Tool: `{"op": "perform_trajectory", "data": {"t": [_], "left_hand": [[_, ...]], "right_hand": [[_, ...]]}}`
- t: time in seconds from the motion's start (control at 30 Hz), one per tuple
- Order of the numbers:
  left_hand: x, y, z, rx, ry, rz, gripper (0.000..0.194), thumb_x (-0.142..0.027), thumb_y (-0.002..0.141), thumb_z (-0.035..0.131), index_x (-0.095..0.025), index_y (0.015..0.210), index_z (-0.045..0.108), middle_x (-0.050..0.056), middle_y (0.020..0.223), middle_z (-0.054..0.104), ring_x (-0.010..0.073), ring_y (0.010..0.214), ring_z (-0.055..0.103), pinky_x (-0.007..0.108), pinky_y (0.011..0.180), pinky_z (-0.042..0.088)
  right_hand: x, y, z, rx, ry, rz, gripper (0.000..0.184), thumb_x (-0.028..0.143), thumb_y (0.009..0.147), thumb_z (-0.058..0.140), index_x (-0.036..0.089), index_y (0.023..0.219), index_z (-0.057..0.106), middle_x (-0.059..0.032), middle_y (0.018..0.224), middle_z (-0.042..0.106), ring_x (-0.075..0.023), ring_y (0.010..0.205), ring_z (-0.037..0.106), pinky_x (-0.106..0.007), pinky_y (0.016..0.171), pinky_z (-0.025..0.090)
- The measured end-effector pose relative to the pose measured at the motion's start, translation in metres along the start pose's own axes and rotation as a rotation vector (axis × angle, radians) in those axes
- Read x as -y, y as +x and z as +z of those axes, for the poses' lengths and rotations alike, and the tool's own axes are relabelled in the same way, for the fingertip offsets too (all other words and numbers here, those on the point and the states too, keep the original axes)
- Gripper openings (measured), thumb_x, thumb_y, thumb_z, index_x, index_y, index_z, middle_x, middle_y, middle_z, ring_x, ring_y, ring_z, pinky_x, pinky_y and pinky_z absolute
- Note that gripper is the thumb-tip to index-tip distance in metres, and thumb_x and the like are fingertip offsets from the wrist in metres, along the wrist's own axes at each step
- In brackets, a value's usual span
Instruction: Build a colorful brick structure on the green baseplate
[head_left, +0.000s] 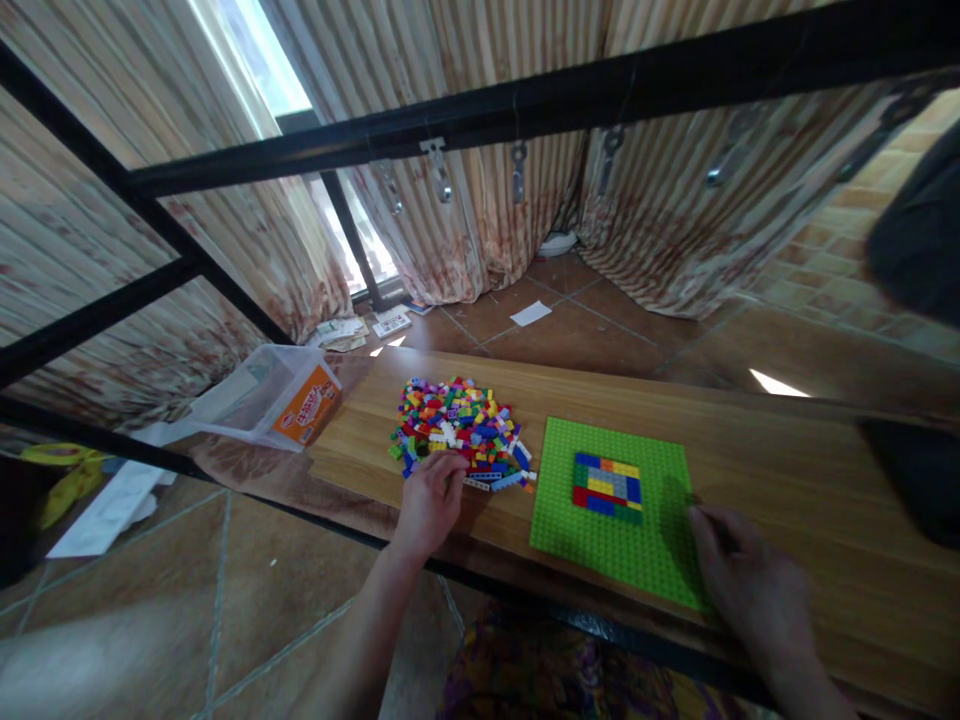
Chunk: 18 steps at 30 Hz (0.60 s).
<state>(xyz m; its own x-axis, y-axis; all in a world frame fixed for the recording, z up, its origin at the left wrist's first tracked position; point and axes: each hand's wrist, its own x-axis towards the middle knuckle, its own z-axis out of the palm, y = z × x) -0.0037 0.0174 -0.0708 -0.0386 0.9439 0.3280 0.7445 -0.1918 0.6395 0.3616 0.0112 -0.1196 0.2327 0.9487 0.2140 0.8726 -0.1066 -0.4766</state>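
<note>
At the near side of a heap of mixed toy building bricks (457, 420), my left hand (433, 500) has its fingers bent together in a pinch. Whatever lies between those fingertips is hidden or too small to name. A green studded baseplate (660, 560) lies flat on the wooden board, right of the heap. On its middle sits a flat, roughly rectangular patch of joined bricks (607, 487) in blue, red, yellow, orange, grey and green. My right hand (750, 580) is curled at the baseplate's right edge, thumb and fingertips against it.
A clear plastic box (255, 400) with an orange label stands at the board's left end. A dark flat object (911, 475) lies at the far right of the wooden board (810, 460). A black metal bar (480, 115) with hanging hooks crosses beyond the board, before striped curtains.
</note>
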Motion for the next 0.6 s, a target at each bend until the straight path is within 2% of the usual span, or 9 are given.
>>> {"op": "perform_trajectory", "data": {"t": [0.17,0.33,0.6], "left_hand": [[0.002,-0.020,0.006,0.039,0.126,0.051,0.018,-0.015,0.088,0.051,-0.024,0.093,0.067,0.006,0.103,0.064,0.0187,0.098,0.061,0.034,0.088,0.051],[0.007,-0.020,0.010,0.039,0.219,0.074,0.021,-0.014,0.086,0.054,-0.024,0.099,0.066,0.007,0.106,0.062,0.0207,0.102,0.059,0.036,0.089,0.051],[0.006,-0.020,0.011,0.027,0.209,0.073,0.013,-0.016,0.088,0.054,-0.023,0.091,0.065,0.007,0.104,0.062,0.0200,0.099,0.059,0.035,0.087,0.052]], "right_hand": [[0.002,0.000,0.000,-0.017,-0.021,-0.015,0.044,0.055,0.088,0.040,0.021,0.090,0.068,-0.0069,0.086,0.073,-0.0212,0.064,0.066,-0.030,0.059,0.046],[0.001,-0.001,0.000,-0.030,-0.021,-0.039,0.044,0.055,0.088,0.039,0.021,0.090,0.068,-0.0066,0.085,0.073,-0.0200,0.062,0.065,-0.030,0.058,0.045],[0.001,0.000,0.001,-0.018,-0.023,-0.019,0.045,0.055,0.088,0.040,0.020,0.091,0.068,-0.0072,0.087,0.073,-0.0210,0.065,0.067,-0.029,0.058,0.046]]}}
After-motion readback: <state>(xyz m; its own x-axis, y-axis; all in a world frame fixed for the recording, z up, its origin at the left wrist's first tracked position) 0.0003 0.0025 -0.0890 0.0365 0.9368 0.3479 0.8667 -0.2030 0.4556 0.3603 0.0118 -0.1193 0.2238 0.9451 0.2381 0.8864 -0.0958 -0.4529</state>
